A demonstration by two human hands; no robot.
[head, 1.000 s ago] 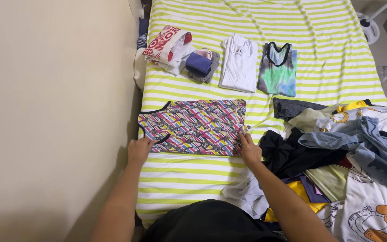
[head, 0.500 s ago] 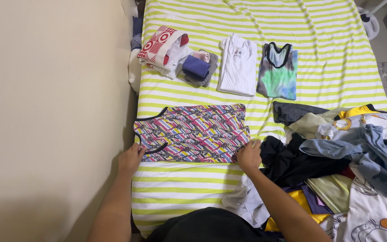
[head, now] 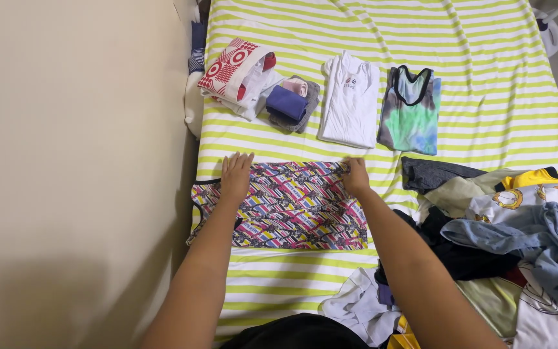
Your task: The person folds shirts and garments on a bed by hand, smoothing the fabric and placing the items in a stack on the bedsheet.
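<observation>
A multicoloured patterned sleeveless top [head: 292, 207] with dark trim lies flat across the near part of a bed with a lime-and-white striped sheet [head: 473, 71]. My left hand [head: 236, 174] rests palm down on the top's far left edge, fingers spread. My right hand [head: 356, 176] sits at the top's far right corner, its fingers pinching the fabric there. Both forearms reach over the garment from the near side.
Folded clothes lie in a row at the far side: a red-and-white bundle [head: 237, 68], a small purple and grey stack [head: 292, 103], a white shirt [head: 350, 100], a green tie-dye tank top [head: 411, 110]. A heap of loose clothes [head: 511, 220] fills the right. A beige wall [head: 79, 161] borders the left.
Both hands moved from the top's near edge to its far edge, over the garment. The top now lies as a flatter, more even rectangle.
</observation>
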